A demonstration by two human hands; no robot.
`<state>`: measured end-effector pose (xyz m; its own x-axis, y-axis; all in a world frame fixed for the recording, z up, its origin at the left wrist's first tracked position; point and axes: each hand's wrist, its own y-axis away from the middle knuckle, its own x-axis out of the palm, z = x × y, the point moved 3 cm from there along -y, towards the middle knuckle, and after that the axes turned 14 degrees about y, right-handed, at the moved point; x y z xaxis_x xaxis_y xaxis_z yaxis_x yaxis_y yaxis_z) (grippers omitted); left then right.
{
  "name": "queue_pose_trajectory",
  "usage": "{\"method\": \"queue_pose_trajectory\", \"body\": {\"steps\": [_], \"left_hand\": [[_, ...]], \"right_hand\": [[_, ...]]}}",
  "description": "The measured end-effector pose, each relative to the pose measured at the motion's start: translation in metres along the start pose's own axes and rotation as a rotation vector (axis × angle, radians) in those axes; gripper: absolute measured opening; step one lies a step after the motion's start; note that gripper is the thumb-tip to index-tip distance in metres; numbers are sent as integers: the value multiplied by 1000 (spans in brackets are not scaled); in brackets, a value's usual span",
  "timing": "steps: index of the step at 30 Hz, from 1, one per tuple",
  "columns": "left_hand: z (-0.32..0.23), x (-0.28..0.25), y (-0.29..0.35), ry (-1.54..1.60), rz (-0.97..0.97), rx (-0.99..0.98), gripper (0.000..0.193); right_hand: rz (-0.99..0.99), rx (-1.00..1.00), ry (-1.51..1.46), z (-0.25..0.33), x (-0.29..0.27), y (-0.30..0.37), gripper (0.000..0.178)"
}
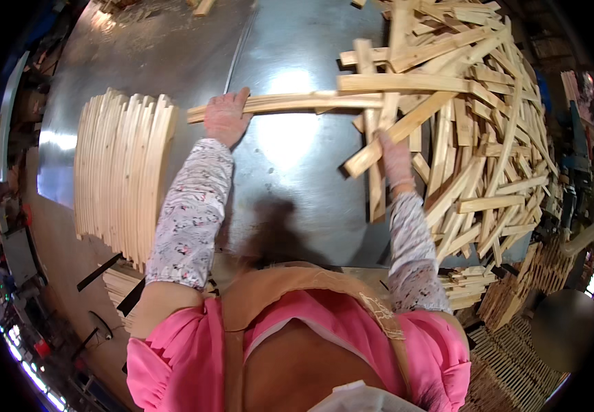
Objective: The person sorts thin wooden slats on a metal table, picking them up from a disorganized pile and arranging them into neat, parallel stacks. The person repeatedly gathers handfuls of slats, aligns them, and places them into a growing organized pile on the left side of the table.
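My left hand [227, 118] is closed over the left end of a few long wooden strips [290, 103], which lie side by side on a shiny metal table [280, 185]. Their right ends reach under other wood. On the right, my right hand [396, 161] grips a single wooden strip [414, 122] that slants across the edge of a jumbled heap of strips [479, 147]. The thumb shows against that strip; the other fingers are partly hidden. Left of my left forearm, a block of evenly laid wooden strips [122, 168] stands packed edge to edge.
The heap fills the table's right side. A seam [241, 44] runs across the metal top, and loose wood [203, 7] lies at the far edge. Below the table at right are stacked strips [469, 285] and a slatted wooden pile [517, 364]. Dark bars [99, 271] stick out at lower left.
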<state>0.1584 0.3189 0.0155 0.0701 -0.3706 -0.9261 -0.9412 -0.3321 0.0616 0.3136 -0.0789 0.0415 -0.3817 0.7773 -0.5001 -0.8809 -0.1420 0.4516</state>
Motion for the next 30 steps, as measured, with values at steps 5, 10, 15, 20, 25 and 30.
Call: {"method": "queue_pose_trajectory", "body": {"steps": [5, 10, 15, 20, 25, 30], "left_hand": [[34, -9, 76, 58, 161, 52, 48], [45, -37, 177, 429, -1, -382, 47], [-16, -63, 95, 302, -187, -220, 73], [23, -31, 27, -198, 148, -112, 70], [39, -29, 7, 7, 261, -158, 69], [14, -61, 41, 416, 166, -206, 74]], "right_hand": [[134, -20, 161, -106, -13, 104, 78], [364, -1, 526, -128, -9, 167, 85], [510, 95, 701, -85, 19, 163, 83], [271, 24, 685, -81, 5, 152, 72], [251, -5, 497, -71, -12, 147, 52], [534, 264, -460, -39, 7, 142, 31]]}}
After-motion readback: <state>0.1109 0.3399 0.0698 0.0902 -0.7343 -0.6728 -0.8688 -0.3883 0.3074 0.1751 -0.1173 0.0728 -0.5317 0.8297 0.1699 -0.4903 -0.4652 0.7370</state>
